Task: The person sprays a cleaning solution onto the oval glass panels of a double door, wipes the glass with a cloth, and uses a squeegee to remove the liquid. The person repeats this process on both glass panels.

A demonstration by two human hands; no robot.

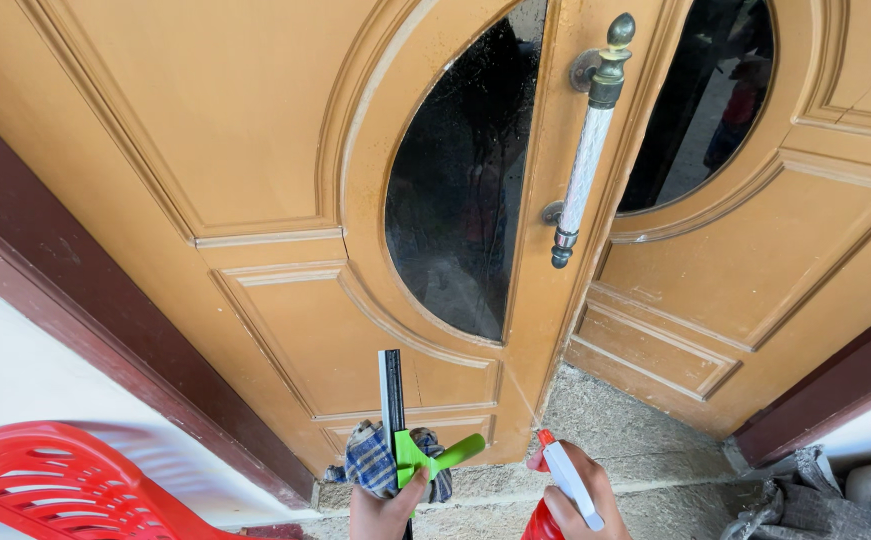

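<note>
Two hands are seen at the bottom edge of the view, raised before a tan double door [255, 150] with dark half-oval glass panes. The left hand [383, 508] is closed around the green handle of a squeegee [405, 440], whose black blade stands nearly upright, and a checked cloth [367, 462] is bunched in the same grip, behind the handle. The right hand [573, 498] is wrapped around the neck of a red spray bottle [555, 495] with a white trigger, its nozzle pointed up toward the left glass pane [460, 180], which looks streaked and dusty. The squeegee is judged light and stiff, its rubber edge slightly yielding; it is best held where it is now, low on the handle, so the blade can be pressed flat. The cloth is soft and limp and is likely to slip unless pinched firmly. The bottle is probably light plastic, heavier if full and slippery when wet, and is best taken at the neck with a finger on the trigger. A long door handle [587, 150] with brass ends is mounted between the panes. A red plastic chair [65, 480] is seen at lower left, and crumpled grey cloth [795, 495] lies on the concrete step [645, 440] at lower right.
</note>
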